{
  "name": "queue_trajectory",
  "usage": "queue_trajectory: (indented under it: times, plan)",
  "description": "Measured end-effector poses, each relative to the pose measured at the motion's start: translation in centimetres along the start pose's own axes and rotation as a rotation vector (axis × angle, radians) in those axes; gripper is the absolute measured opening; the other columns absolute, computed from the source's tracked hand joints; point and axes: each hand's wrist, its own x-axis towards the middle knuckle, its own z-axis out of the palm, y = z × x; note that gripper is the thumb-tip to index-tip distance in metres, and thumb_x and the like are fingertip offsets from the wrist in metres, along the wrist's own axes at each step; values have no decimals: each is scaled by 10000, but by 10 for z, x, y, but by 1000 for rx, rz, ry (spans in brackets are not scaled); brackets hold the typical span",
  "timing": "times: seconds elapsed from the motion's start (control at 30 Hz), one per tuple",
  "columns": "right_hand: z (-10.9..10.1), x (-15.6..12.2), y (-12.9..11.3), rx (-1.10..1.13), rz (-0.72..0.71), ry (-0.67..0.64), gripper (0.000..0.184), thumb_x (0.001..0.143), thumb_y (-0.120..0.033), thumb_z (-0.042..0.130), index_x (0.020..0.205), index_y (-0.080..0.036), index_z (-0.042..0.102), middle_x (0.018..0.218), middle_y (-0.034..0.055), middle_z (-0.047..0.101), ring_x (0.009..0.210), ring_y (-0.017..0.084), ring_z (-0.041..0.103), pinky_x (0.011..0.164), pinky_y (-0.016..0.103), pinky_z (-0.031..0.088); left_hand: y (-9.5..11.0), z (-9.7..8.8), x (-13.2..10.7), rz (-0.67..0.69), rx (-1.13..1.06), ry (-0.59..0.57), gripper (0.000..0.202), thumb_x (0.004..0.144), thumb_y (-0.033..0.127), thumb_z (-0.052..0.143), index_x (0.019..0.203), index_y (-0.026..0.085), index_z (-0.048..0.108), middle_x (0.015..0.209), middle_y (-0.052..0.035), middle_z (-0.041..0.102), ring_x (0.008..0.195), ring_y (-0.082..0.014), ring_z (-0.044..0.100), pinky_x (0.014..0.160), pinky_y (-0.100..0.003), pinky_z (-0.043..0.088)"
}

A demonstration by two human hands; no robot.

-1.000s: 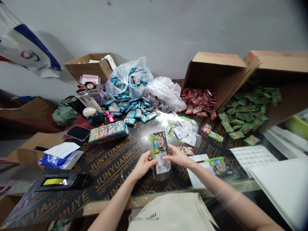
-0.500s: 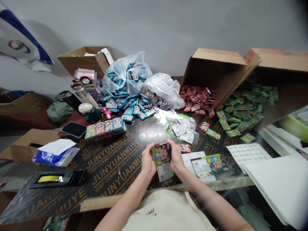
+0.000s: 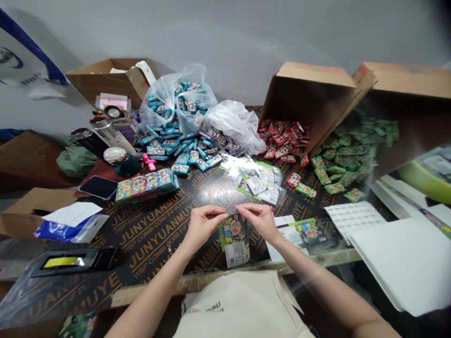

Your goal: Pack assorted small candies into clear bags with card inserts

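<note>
Beyond and right of my grip, I count two big cardboard boxes (image 3: 317, 75). My left hand (image 3: 203, 224) and right hand (image 3: 260, 221) each pinch thumb to fingertips at one printed packet's (image 3: 234, 237) top edge; whether film is caught, I can't tell. Left lie one phone (image 3: 97, 187), one pink toy (image 3: 149, 162).

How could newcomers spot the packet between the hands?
At the front of the dark table, look between the left hand and right hand. The card packet has a green strip down its left side; the packet on the right has it along its far edge.
</note>
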Motion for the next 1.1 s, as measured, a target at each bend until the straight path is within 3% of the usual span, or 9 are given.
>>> queue_trajectory:
  times: [0.17, 0.37, 0.43, 0.57, 0.7, 0.8, 0.9, 1.0, 1.1]
  plan:
    - [-2, 7, 1, 58, 73, -74, 192, 717, -346, 635, 785, -169, 667, 691, 12, 655, 571, 125, 559, 571, 260, 453, -3, -3, 11, -92, -49, -84, 159, 592, 285, 719, 682, 155, 714, 644, -46, 687, 598, -176, 603, 592, -254, 456]
    - [-6, 8, -4, 3, 45, -122, 192, 740, -351, 607, 766, -167, 656, 668, 15, 641, 560, 125, 555, 568, 263, 454, 5, -1, 6, -16, 35, -82, 98, 629, 254, 677, 639, 160, 706, 663, -64, 679, 630, -189, 598, 617, -266, 447]
    - [-10, 3, -3, -38, 17, -140, 198, 760, -356, 584, 782, -178, 668, 709, 28, 657, 586, 138, 574, 591, 281, 469, 10, 0, 0, 38, 46, -95, 59, 615, 233, 682, 624, 180, 704, 725, -69, 682, 689, -201, 601, 673, -277, 446]
    - [-16, -16, 9, -113, -73, -142, 198, 749, -321, 607, 908, -219, 667, 954, 60, 661, 842, 197, 605, 735, 330, 487, 13, 0, -7, 45, 32, -101, 21, 577, 216, 715, 588, 211, 698, 771, -68, 684, 748, -217, 602, 770, -311, 435]
    - [-8, -17, 20, -135, -65, -62, 190, 777, -302, 570, 931, -222, 646, 886, 51, 654, 763, 180, 593, 694, 311, 478, 5, -3, -1, 16, 22, -57, 37, 610, 223, 702, 637, 199, 711, 756, -75, 689, 727, -217, 613, 708, -306, 455]
    - [13, 14, 17, -69, -68, -87, 206, 795, -314, 542, 949, -211, 630, 893, 43, 648, 797, 178, 591, 721, 298, 467, -6, -16, 8, 13, -2, 75, 75, 614, 238, 705, 653, 174, 707, 742, -72, 683, 705, -203, 612, 664, -284, 460]
    - [47, 69, 21, -43, -119, -186, 372, 829, -341, 489, 1181, -223, 490, 938, 40, 639, 812, 166, 597, 745, 302, 466, -27, -42, 6, -32, -36, 296, 137, 612, 266, 712, 693, 157, 696, 736, -57, 675, 694, -186, 603, 672, -278, 464]
    - [89, 132, 37, -326, -211, -266, 476, 809, -348, 520, 1250, -201, 416, 1145, 91, 562, 980, 193, 547, 834, 334, 431, -60, -73, -17, -144, -35, 542, 205, 619, 310, 707, 741, 149, 678, 726, -44, 665, 681, -178, 596, 677, -292, 475]
    - [132, 183, 54, -646, -232, -317, 582, 721, -288, 635, 1247, -162, 421, 1268, 145, 452, 1167, 253, 403, 960, 397, 319, -92, -97, -50, -272, 13, 643, 258, 623, 363, 695, 762, 149, 655, 740, -54, 657, 687, -202, 603, 682, -331, 490]
